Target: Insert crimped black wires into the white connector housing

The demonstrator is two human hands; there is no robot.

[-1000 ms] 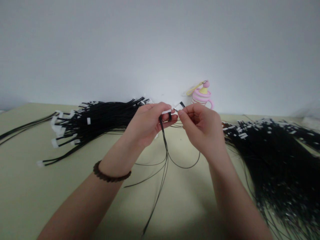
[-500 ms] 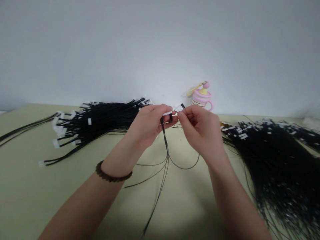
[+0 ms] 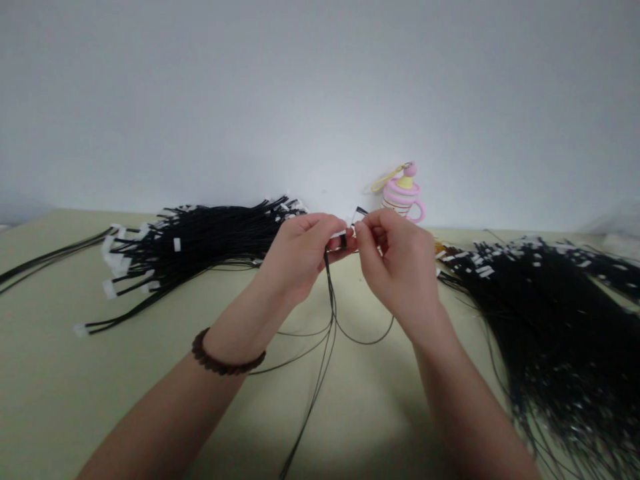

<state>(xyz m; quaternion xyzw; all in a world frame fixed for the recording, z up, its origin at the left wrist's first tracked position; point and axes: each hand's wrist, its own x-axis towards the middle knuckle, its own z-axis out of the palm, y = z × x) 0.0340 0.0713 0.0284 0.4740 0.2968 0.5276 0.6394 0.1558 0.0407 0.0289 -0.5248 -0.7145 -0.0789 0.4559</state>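
Observation:
My left hand [image 3: 303,250], with a dark beaded bracelet at the wrist, is closed on a white connector [image 3: 340,235] between thumb and fingers. Thin black wires [image 3: 331,300] hang from it and spread over the table. Close by on the right, my right hand [image 3: 397,257] pinches a thin black wire [image 3: 361,210] that has a small pale piece near the fingertips. The fingertips of both hands almost meet. Just where the wire end and the connector come together is partly hidden by the fingers.
A bundle of black cables with white connectors [image 3: 215,233] lies at the left. On the right spreads a large pile of black wires [image 3: 550,320] with white ends. A pink and white toy cup [image 3: 401,195] stands by the wall, behind my right hand. The table [image 3: 150,393] is pale green.
The view has shifted slightly. The right fingertips and the pinched wire have come a little closer to the left hand's connector, and the pale piece shows less.

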